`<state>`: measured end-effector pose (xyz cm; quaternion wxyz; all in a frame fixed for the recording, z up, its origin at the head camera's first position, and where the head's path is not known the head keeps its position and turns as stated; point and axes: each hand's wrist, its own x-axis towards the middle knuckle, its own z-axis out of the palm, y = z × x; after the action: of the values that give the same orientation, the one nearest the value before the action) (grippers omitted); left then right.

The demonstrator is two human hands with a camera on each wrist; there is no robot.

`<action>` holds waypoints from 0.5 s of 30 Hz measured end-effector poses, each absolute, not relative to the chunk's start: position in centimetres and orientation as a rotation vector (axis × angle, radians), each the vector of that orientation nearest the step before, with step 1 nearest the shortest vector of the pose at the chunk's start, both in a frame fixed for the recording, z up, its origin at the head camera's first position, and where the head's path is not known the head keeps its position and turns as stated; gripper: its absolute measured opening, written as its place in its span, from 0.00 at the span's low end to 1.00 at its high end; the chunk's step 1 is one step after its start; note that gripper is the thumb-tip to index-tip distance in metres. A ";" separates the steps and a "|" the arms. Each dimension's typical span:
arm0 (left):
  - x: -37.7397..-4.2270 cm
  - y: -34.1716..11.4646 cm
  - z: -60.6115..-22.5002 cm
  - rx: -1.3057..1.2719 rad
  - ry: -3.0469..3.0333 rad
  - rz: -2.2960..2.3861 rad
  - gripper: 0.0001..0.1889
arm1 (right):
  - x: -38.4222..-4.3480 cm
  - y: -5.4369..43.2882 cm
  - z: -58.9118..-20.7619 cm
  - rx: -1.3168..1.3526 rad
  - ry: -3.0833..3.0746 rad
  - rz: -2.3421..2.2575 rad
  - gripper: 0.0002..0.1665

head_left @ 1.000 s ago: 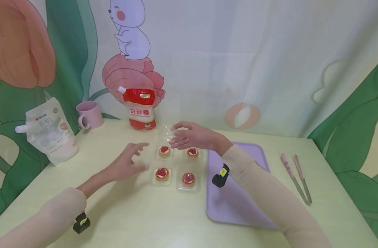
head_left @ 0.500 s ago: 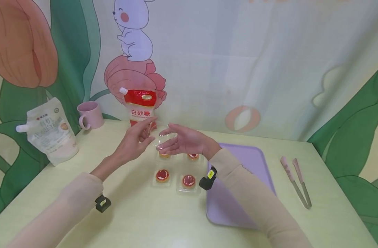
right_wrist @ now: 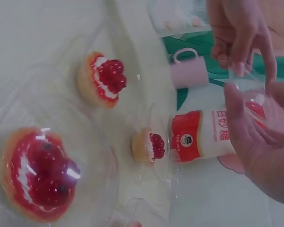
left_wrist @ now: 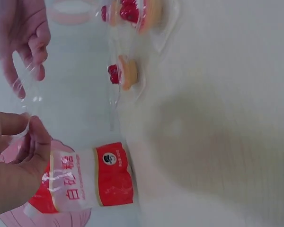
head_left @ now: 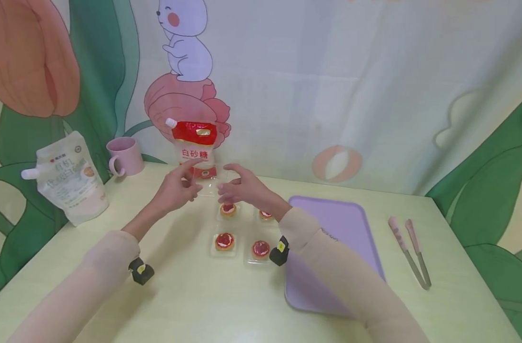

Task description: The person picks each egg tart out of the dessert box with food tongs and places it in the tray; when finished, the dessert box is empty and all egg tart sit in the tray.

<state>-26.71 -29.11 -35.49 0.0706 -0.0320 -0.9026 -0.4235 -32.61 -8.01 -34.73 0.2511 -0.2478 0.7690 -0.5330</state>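
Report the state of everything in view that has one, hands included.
Clear lid: held in the air, uprightish, between both hands
Left hand: pinching the lid
Right hand: holding the lid's other side
Front-right tart: under clear plastic
Other three tarts: upright; covers hard to tell
Red pouch: standing, capped
White pouch: tilted, capped
Mug: upright
Purple tray: flat
Pink-and-metal utensil: lying, pink ends apart

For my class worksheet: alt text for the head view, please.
A left hand and right hand hold a clear plastic piece near four red-topped tarts. Two pouches and a pink mug stand further left; a purple tray lies right.
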 end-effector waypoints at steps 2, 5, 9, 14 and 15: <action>-27.0 -29.8 -35.4 -0.057 -2.759 -1.327 0.38 | -32.6 -8.8 -35.0 -0.752 2.235 -1.359 0.43; -27.5 -30.8 -35.4 -0.038 -2.822 -1.395 0.40 | -32.9 -9.7 -35.4 -0.867 2.385 -1.210 0.48; -28.1 -32.0 -35.5 -0.014 -2.896 -1.473 0.40 | -33.6 -10.7 -36.1 -0.920 2.430 -1.120 0.50; -28.6 -33.1 -36.1 0.035 -2.979 -1.506 0.39 | -34.2 -11.5 -36.6 -0.919 2.425 -1.036 0.47; -28.7 -33.3 -36.2 0.045 -2.985 -1.514 0.39 | -34.3 -11.6 -36.6 -0.923 2.429 -1.016 0.46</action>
<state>-28.73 -33.26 -36.21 -0.1029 0.0133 -0.8870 -0.4500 -34.33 -11.56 -36.64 0.1748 -0.3256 0.8573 -0.3584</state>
